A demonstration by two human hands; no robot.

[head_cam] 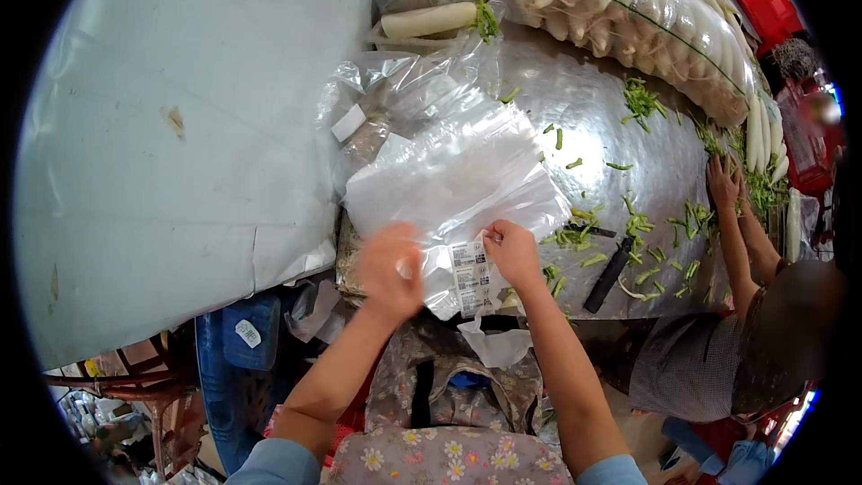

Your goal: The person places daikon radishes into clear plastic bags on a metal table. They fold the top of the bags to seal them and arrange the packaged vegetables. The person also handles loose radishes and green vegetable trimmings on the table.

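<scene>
My right hand pinches the top of a strip of printed stickers between thumb and fingers. The strip hangs towards me, its pale backing paper curling over the table edge. My left hand is blurred by motion at the near left corner of a stack of clear plastic bags. A small whitish spot shows at its fingers, too blurred to tell what it is. The bags lie fanned out flat on the metal table, just beyond both hands.
A black-handled knife lies right of my right hand among green stem scraps. Wrapped white radishes fill the far right. One radish lies behind the bags. A pale board spans the left. A co-worker's hands touch greens.
</scene>
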